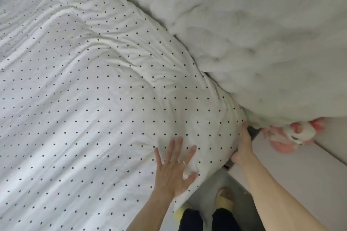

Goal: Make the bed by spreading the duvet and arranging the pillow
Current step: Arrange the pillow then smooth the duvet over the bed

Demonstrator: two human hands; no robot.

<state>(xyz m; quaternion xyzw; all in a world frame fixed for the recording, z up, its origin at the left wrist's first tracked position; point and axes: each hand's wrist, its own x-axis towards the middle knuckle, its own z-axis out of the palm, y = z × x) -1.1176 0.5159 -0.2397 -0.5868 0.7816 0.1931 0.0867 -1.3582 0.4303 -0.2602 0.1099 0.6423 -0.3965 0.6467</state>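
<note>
Head view. Pressing left hand (173,167) flat on dotted duvet (93,90), fingers straight and spread, gripping nothing. Curling right hand (242,148) round the duvet's edge just right of the left fingertips; thumb lying along the fold, other fingers hidden under it, so probably pinching cloth. Covering most of the bed with the duvet: rippling beyond the left fingertips, corner hanging below the left palm. Noting fluffy white blanket (262,43) piling up past the right thumb, pink-and-white thing (281,144) just right of it. Not finding a clear pillow. Expecting soft, light, floppy cloth, not slippery; gripping best at hem and corner, pulling taut, smoothing with flat palm.
</note>
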